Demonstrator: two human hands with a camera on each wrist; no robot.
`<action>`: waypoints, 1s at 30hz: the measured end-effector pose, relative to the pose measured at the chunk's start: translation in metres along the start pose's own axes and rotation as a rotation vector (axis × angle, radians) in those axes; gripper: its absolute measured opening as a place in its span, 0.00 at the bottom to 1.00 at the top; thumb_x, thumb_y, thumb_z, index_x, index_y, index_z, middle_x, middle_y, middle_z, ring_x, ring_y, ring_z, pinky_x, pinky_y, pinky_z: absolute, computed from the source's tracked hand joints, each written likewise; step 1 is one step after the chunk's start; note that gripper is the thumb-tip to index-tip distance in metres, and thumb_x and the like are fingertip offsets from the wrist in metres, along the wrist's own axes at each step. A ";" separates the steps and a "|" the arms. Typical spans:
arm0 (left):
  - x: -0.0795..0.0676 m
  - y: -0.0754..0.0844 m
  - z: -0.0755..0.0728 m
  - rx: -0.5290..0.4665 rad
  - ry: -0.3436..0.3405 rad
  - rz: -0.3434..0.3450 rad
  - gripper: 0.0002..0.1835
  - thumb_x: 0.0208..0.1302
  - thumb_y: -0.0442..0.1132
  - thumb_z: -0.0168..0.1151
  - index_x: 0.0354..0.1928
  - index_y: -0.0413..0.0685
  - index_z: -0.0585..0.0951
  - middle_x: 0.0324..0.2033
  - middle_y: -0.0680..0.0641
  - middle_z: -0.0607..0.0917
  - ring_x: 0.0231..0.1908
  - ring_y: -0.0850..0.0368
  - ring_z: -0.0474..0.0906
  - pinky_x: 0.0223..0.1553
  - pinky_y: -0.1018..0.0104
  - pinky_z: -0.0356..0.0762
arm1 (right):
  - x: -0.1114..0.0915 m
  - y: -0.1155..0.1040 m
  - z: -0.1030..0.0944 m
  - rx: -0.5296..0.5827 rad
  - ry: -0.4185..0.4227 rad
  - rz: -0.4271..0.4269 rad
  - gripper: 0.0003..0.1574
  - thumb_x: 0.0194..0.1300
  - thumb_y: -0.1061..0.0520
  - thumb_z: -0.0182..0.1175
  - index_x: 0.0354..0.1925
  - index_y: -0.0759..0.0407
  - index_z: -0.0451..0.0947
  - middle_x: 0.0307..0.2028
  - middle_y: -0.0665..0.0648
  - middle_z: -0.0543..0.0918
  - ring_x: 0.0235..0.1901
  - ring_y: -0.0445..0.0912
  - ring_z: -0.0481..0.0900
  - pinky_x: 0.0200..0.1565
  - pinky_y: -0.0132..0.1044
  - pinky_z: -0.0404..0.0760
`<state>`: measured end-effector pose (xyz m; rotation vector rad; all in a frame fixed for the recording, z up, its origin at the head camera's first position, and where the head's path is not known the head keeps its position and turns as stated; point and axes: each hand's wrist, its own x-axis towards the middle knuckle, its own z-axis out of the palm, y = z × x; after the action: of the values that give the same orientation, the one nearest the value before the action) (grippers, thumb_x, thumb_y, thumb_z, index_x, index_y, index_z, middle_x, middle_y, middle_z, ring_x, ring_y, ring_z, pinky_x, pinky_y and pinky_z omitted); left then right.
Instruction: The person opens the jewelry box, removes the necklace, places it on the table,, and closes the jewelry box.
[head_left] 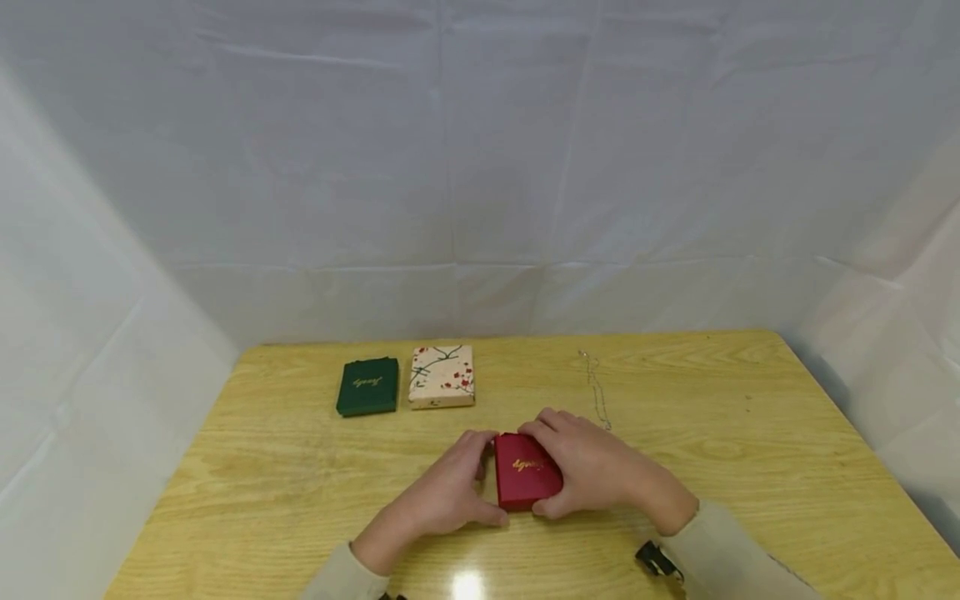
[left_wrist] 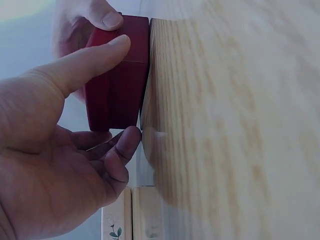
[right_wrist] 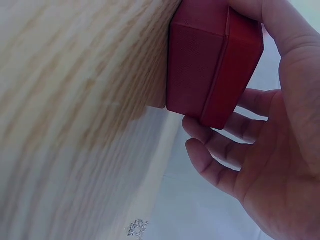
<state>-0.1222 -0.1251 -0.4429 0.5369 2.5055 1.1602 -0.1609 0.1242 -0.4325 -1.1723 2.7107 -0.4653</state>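
A small red gift box (head_left: 517, 475) with gold lettering on its lid sits on the table between both hands. My right hand (head_left: 592, 467) grips its right side, thumb at the near edge and fingers at the far edge. On the left side my left hand (head_left: 446, 492) holds the box by its corners, with the thumb along the near side and curled fingers at the far end. In the left wrist view the red box (left_wrist: 127, 85) stands with its base on the wood. The right wrist view shows the lid of the box (right_wrist: 235, 65) under the right hand.
A green box (head_left: 368, 387) with gold lettering and a cream floral box (head_left: 442, 377) lie toward the back left. A thin silver chain necklace (head_left: 597, 396) lies stretched out behind the right hand. White sheeting (head_left: 480, 167) hangs around the wooden table (head_left: 262, 467).
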 end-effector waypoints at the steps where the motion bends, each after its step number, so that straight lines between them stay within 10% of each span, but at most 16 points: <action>1: 0.000 0.000 0.000 -0.004 0.000 -0.001 0.58 0.48 0.44 0.88 0.77 0.36 0.64 0.57 0.47 0.76 0.50 0.54 0.74 0.51 0.61 0.79 | 0.000 0.000 0.000 0.004 0.002 -0.003 0.58 0.51 0.31 0.77 0.71 0.56 0.72 0.54 0.47 0.76 0.49 0.41 0.74 0.51 0.41 0.81; 30: -0.001 0.001 0.000 0.022 -0.011 0.015 0.55 0.53 0.49 0.86 0.77 0.35 0.65 0.52 0.50 0.74 0.48 0.54 0.72 0.47 0.63 0.76 | -0.001 0.004 0.008 0.063 -0.024 -0.006 0.58 0.54 0.32 0.79 0.73 0.57 0.72 0.56 0.46 0.76 0.47 0.38 0.77 0.50 0.36 0.83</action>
<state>-0.1216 -0.1247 -0.4418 0.5669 2.5115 1.1333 -0.1606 0.1257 -0.4407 -1.1627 2.6527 -0.5304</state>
